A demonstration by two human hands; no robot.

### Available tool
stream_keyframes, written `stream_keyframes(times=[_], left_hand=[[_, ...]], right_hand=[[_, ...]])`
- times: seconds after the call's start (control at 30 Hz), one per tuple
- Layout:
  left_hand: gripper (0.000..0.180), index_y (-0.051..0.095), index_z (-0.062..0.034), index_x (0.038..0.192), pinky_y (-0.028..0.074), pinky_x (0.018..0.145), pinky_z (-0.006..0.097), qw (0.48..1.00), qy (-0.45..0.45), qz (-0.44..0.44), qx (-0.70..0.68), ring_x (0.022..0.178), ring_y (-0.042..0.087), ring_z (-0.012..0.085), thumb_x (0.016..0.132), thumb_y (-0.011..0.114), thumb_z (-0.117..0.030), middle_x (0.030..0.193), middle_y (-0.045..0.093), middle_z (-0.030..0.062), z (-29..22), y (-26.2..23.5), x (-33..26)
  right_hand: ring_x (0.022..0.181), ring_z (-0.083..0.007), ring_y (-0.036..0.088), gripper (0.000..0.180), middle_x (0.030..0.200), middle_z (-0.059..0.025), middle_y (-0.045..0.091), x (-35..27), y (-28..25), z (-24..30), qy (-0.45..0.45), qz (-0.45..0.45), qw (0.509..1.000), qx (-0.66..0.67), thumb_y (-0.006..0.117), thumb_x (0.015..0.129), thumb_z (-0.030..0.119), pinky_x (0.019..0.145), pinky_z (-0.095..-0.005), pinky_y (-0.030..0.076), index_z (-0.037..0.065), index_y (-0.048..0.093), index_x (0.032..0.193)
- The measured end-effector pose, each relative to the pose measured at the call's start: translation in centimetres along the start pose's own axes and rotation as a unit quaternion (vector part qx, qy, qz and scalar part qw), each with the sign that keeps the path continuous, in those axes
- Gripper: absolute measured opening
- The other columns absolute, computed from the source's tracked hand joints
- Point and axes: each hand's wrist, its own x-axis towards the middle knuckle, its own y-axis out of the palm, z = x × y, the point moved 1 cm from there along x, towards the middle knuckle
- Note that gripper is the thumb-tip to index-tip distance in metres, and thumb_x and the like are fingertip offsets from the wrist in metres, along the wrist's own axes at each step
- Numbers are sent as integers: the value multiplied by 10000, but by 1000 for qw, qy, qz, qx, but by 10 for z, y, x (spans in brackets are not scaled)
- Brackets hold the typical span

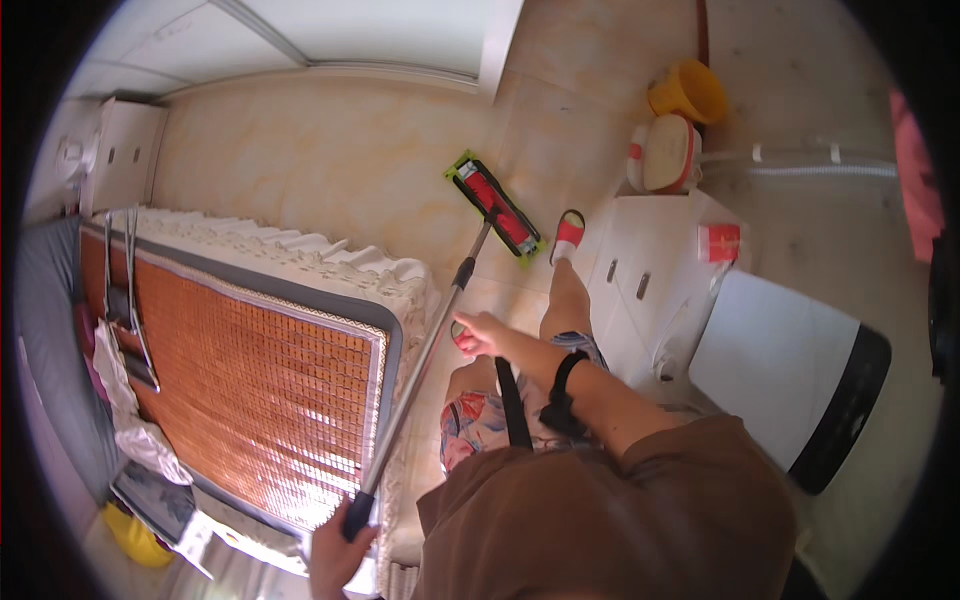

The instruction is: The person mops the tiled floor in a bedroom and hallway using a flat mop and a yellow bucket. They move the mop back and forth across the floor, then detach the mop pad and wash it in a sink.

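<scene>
A flat mop lies slantwise across the view, its grey pole point(422, 362) running from lower left to a red, black and lime-green head point(492, 208) on the floor. My left hand point(338, 552) is wrapped around the dark grip at the pole's near end. Just right of the pole, my right hand point(482, 334) hovers apart from it, empty, its fingers spread and slightly bent. A black band point(563, 395) circles my right wrist. Beyond the right hand, one of my feet in a red slipper point(568, 228) stands beside the mop head.
On the left is a bed with a brown woven mat point(260, 370) and a white ruffled skirt point(300, 255). To the right, a white cabinet point(625, 270) carries a red box point(718, 243). A yellow bucket point(690, 92) stands at the far right. White sliding doors point(390, 35) line the far side.
</scene>
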Motion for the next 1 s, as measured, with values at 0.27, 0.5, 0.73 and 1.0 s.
stream_keyframes(times=[0.27, 0.5, 0.73, 1.0], left_hand=[[519, 457, -57, 1261, 532, 723, 386, 985, -68, 129, 93, 805, 652, 323, 809, 663, -203, 977, 650, 192, 100, 46, -9], [517, 456, -37, 1244, 512, 632, 361, 977, -128, 157, 63, 738, 647, 258, 796, 649, -212, 926, 645, 163, 125, 70, 5], [423, 491, 16, 1122, 449, 426, 295, 988, -18, 149, -48, 458, 567, 147, 781, 681, -147, 619, 578, 98, 4, 144, 123], [448, 503, 14, 1146, 468, 470, 297, 978, 27, 186, -87, 501, 604, 158, 827, 672, -251, 616, 600, 98, -12, 144, 133]], right_hand=[[414, -226, 538, 270, 623, -99, 518, 16, 103, -131, -81, -41, 966, 242, 538, 885, 276, 286, -336, 388, 31, 438, 941], [358, -235, 534, 285, 528, -115, 480, 7, 93, -150, -41, -93, 976, 193, 569, 833, 182, 261, -346, 347, -50, 409, 878], [424, -225, 502, 227, 544, -91, 472, 75, -56, 29, -144, -145, 955, 215, 612, 872, 172, 355, -394, 427, 2, 526, 750], [400, -189, 487, 250, 520, -72, 481, 66, -79, 53, -188, -122, 946, 233, 593, 858, 146, 345, -335, 418, 49, 471, 663]])
